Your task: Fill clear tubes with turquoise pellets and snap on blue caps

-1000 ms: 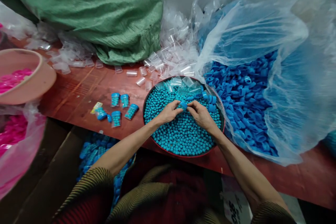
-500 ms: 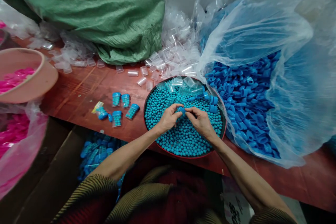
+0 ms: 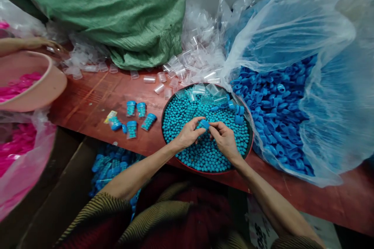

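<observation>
Over a round tray [image 3: 251, 146] of blue beads [image 3: 210, 161], my left hand [image 3: 187, 135] is closed round a small clear container with a blue cap [image 3: 204, 124]. The thumb and fingertips of my right hand [image 3: 224, 140] pinch at the cap's right edge. Much of the container's body is hidden by my fingers. Clear empty tubes [image 3: 199, 88] and several loose blue caps [image 3: 239, 119] lie on the beads at the tray's far side. To the left, several capped containers of blue beads [image 3: 131, 129] are on the red table [image 3: 96, 99].
A plastic bag of blue caps [image 3: 274, 116] lies open at right. Clear tubes [image 3: 187, 64] are heaped behind the tray, beside a green sack [image 3: 117, 19]. At left are a pink basin [image 3: 54, 85] and another person's hand [image 3: 41, 42]. Filled containers [image 3: 111, 167] sit below the table edge.
The capped container has tilted, showing its cap from the side, and my right fingers have shifted to the cap's right edge. Another person's hand has come in above the pink basin.
</observation>
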A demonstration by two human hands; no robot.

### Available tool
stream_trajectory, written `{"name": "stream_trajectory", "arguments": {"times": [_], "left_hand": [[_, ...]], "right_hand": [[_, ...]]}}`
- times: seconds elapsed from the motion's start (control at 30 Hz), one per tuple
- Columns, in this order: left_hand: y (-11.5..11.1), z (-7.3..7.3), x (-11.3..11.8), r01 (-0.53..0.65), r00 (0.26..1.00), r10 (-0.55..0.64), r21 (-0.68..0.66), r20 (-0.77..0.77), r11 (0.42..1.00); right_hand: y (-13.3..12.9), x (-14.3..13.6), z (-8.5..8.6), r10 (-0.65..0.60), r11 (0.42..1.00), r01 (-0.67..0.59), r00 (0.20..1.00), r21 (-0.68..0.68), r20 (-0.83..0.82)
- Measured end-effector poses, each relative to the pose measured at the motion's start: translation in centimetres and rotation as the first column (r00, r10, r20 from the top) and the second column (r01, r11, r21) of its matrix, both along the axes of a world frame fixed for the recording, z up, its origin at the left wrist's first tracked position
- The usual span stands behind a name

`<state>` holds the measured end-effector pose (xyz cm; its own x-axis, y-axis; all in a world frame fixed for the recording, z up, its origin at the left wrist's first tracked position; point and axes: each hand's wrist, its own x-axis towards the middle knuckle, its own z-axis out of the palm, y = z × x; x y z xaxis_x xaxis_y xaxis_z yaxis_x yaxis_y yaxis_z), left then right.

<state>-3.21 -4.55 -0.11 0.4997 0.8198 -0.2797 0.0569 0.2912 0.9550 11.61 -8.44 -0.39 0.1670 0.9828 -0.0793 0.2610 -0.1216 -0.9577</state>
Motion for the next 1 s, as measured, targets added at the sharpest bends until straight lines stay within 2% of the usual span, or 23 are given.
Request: {"name": "stream_trajectory", "arguments": {"times": [0.17,0.33,0.4,0.47,0.53,0.6,0.7,0.77,0.83,0.93,1.0], "left_hand": [[-0.6,0.2,-0.3,-0.033,0.999,0.034,0.049,-0.034,0.998],[-0.8,0.4,-0.4,-0.079,0.991,0.101,0.221,-0.09,0.972],[-0.7,0.4,-0.7,-0.053,0.993,0.074,0.218,-0.092,0.975],[-0.5,0.3,-1.2,0.013,0.997,-0.001,0.152,-0.077,0.988],[-0.4,0.3,-1.6,0.08,0.995,-0.075,0.093,-0.061,0.992],[-0.5,0.4,-1.9,0.108,0.993,-0.103,0.083,-0.065,0.991],[-0.8,0.8,-1.7,0.096,0.992,-0.087,0.102,-0.089,0.99],[-1.1,1.1,-1.3,0.066,0.993,-0.051,0.144,-0.104,0.987],[-1.2,1.3,-0.9,0.025,0.994,-0.001,0.215,-0.11,0.976],[-1.3,1.5,-0.5,-0.014,0.995,0.042,0.274,-0.095,0.962],[-1.3,1.6,-0.4,-0.027,0.996,0.048,0.259,-0.073,0.966]], "right_hand": [[-0.6,0.0,-0.1,0.101,0.993,-0.106,0.991,0.049,0.083],[-0.4,1.0,0.5,0.246,0.956,-0.273,0.946,0.106,0.212],[-0.1,1.7,1.0,0.309,0.937,-0.333,0.931,0.106,0.192],[0.3,2.4,1.5,0.367,0.924,-0.374,0.925,0.076,0.098],[0.7,2.9,1.8,0.354,0.935,-0.353,0.935,0.018,-0.036],[1.1,2.9,1.7,0.257,0.964,-0.265,0.952,-0.027,-0.165],[1.1,2.1,1.3,0.134,0.99,-0.141,0.966,-0.015,-0.223],[0.7,1.2,1.2,0.12,0.992,-0.117,0.988,0.038,-0.096],[0.1,0.5,1.3,0.166,0.978,-0.179,0.979,0.108,0.121],[-1.0,-0.4,1.2,0.237,0.933,-0.327,0.872,0.15,0.429],[-1.4,-0.9,1.0,0.222,0.923,-0.359,0.787,0.135,0.575]]}}
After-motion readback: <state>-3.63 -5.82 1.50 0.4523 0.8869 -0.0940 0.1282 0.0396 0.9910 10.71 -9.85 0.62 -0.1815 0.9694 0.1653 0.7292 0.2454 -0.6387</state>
